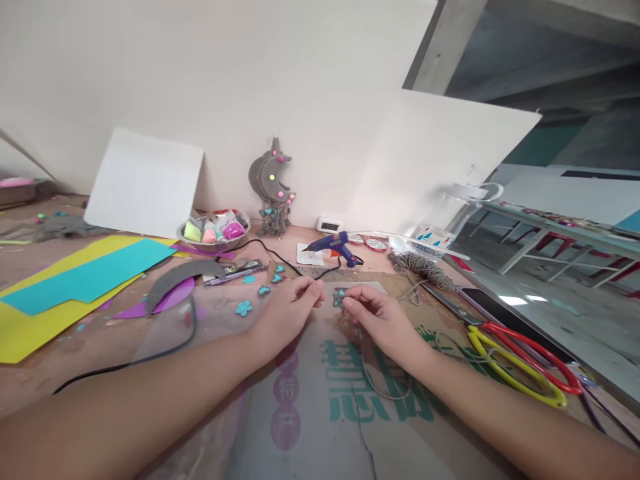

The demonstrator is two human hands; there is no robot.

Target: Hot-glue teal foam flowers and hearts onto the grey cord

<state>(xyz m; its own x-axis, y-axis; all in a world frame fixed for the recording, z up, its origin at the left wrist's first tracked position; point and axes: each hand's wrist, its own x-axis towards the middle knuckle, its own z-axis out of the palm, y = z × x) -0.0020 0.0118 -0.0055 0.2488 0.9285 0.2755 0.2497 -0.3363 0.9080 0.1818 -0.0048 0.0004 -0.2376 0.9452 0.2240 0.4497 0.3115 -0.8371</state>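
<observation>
My right hand (377,313) pinches a small teal and grey charm (339,298) at its fingertips. Grey yarn (367,373) trails below that hand in a loose loop over a printed plastic sheet (310,427). Just to the left, my left hand (295,300) has thumb and forefinger pressed together; whatever they hold is too small to make out. A teal flower (243,307) and a teal heart (263,291) lie beside my left hand. Beyond both hands a blue glue gun (335,247) rests with its nozzle over a white square.
Red and yellow scissors (520,360), a phone (515,323) and a yarn bundle (423,268) lie on the right. A grey moon ornament (273,177) stands against the white board. Coloured sheets (90,273) and a bowl of clay packets (215,230) are leftward.
</observation>
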